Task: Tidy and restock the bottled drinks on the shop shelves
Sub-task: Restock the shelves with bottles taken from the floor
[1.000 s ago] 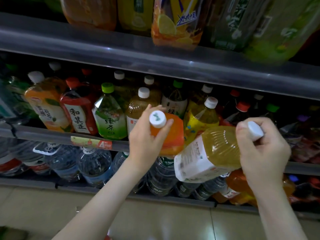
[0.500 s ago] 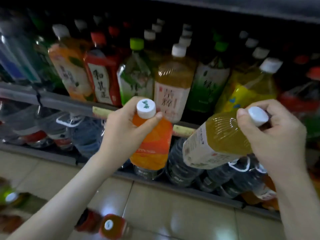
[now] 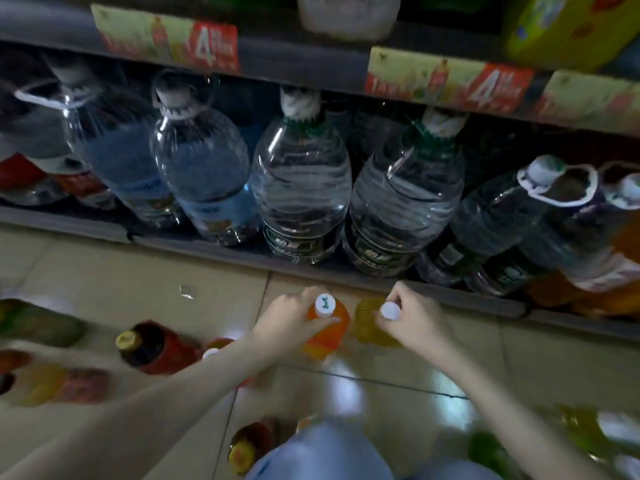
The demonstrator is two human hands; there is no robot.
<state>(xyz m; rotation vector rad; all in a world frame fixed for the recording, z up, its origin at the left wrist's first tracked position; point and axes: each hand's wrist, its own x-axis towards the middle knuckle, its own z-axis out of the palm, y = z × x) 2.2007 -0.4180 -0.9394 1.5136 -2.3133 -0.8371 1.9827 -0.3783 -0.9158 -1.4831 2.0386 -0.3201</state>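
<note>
The left hand [image 3: 289,322] grips the orange bottle [image 3: 329,337] just under its white cap, fingers and thumb curled around the neck. The right hand [image 3: 417,322] pinches the yellow tea bottle [image 3: 369,323] at its white cap, fingers bent close around it. Both bottles stand near upright, long axes vertical, caps pointing up toward the camera and bases toward the tiled floor [image 3: 138,271]; whether the bases touch it I cannot tell. They sit just beside each other, in front of the bottom shelf [image 3: 207,242], which holds large water bottles [image 3: 301,188]. A red-labelled bottle [image 3: 156,349] lies on the floor to the left.
</note>
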